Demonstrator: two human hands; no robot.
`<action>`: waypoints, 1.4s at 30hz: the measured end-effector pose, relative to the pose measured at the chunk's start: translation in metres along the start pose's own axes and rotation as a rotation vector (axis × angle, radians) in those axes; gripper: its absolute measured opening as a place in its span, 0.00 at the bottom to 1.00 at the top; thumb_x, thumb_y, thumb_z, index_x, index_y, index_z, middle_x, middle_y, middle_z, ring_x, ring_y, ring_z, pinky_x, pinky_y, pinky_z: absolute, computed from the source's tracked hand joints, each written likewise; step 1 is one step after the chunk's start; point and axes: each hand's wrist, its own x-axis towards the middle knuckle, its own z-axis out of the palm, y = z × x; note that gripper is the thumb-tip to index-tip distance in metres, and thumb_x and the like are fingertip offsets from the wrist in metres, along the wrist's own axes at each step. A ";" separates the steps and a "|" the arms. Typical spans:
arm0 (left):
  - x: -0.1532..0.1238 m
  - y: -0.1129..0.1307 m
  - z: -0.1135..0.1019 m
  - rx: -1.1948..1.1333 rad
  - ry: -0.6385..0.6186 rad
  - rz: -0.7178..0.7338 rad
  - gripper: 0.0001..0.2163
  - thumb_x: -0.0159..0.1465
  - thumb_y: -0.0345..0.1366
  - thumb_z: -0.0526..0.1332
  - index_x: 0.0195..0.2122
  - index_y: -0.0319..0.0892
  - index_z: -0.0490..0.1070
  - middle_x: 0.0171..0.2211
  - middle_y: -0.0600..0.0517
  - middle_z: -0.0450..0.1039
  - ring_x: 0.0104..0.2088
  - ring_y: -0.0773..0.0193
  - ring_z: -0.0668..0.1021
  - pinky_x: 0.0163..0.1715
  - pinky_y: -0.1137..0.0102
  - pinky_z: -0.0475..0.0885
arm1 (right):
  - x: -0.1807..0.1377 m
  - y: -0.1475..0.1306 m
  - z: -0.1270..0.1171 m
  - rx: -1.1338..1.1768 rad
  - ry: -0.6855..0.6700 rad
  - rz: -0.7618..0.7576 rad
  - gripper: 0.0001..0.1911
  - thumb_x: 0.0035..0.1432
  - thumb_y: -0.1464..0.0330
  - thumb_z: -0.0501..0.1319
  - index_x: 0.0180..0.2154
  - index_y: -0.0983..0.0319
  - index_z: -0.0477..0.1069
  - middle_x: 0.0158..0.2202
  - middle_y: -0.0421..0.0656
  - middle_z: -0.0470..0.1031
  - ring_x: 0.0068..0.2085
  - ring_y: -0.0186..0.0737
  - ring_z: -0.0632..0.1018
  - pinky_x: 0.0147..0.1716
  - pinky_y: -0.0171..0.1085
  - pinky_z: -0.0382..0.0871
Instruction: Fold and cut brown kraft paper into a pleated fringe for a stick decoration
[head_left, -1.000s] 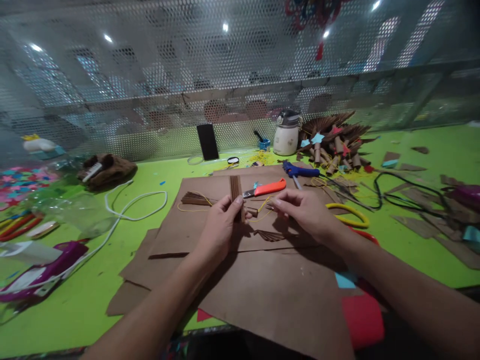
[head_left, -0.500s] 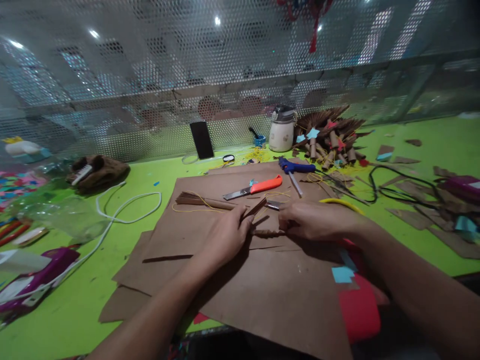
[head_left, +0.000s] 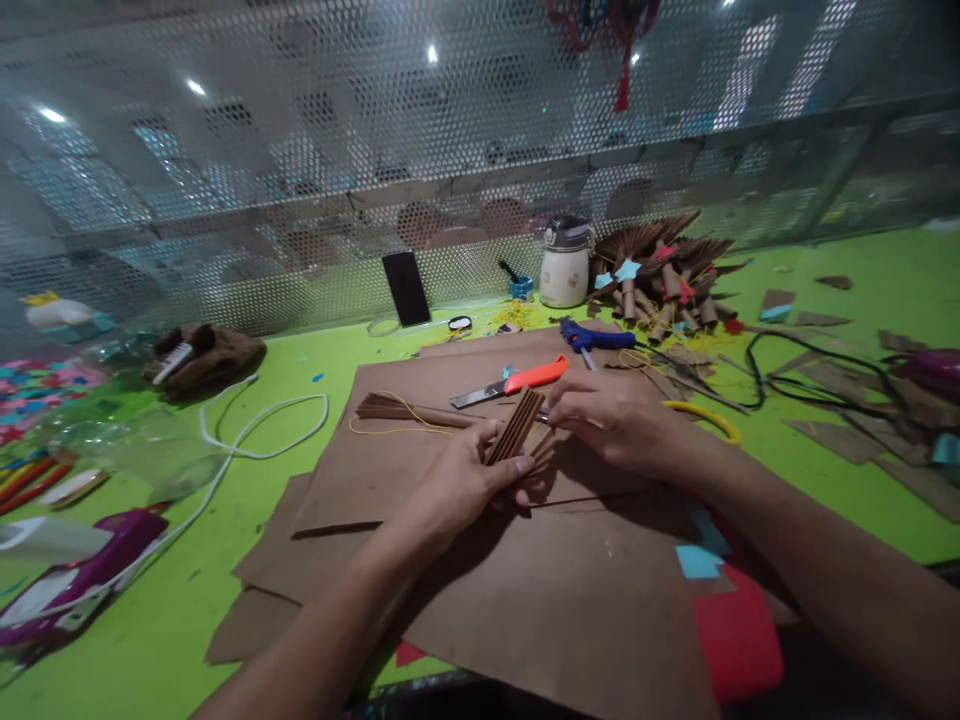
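Observation:
My left hand (head_left: 466, 478) pinches a pleated strip of brown paper (head_left: 516, 425), folded like a closed fan and tilted up to the right. My right hand (head_left: 609, 420) is curled beside the strip's upper end, fingers together near it; what they grip is hidden. Both hands hover over a stack of brown paper sheets (head_left: 540, 590) on the green table (head_left: 180, 610). Another folded brown fan with yellow thread (head_left: 409, 410) lies flat just left of my hands. An orange-handled utility knife (head_left: 517, 382) lies behind them.
A blue glue gun (head_left: 596, 340), yellow-handled scissors (head_left: 705, 418) and black cable (head_left: 817, 385) lie to the right. A pile of finished paper fans (head_left: 664, 275), a white jar (head_left: 564, 265) and a phone (head_left: 406, 288) stand by the mesh wall. White cord (head_left: 259, 425) lies left.
My left hand lowered the pleated strip toward the sheet, then raised it again, now tilted to the right. My right hand dropped to the paper and came back up beside the strip.

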 end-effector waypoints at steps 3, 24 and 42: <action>-0.002 0.001 0.001 -0.041 -0.037 -0.006 0.12 0.55 0.37 0.66 0.37 0.40 0.67 0.27 0.50 0.73 0.24 0.67 0.75 0.20 0.77 0.63 | 0.001 -0.004 0.002 0.108 0.122 0.153 0.07 0.57 0.73 0.57 0.35 0.60 0.73 0.36 0.45 0.75 0.36 0.40 0.73 0.36 0.38 0.64; -0.005 0.002 0.011 -0.212 0.029 0.034 0.19 0.52 0.31 0.68 0.45 0.38 0.67 0.36 0.45 0.75 0.30 0.62 0.79 0.29 0.69 0.74 | 0.002 -0.018 0.019 1.056 -0.001 0.697 0.15 0.52 0.58 0.64 0.28 0.65 0.72 0.25 0.40 0.72 0.24 0.31 0.69 0.26 0.34 0.60; -0.006 0.002 0.007 -0.191 -0.006 0.002 0.17 0.55 0.33 0.67 0.44 0.37 0.67 0.37 0.43 0.75 0.29 0.62 0.79 0.27 0.69 0.75 | 0.004 -0.015 0.019 1.065 0.065 0.691 0.14 0.51 0.59 0.65 0.25 0.64 0.72 0.22 0.37 0.69 0.24 0.29 0.66 0.26 0.33 0.58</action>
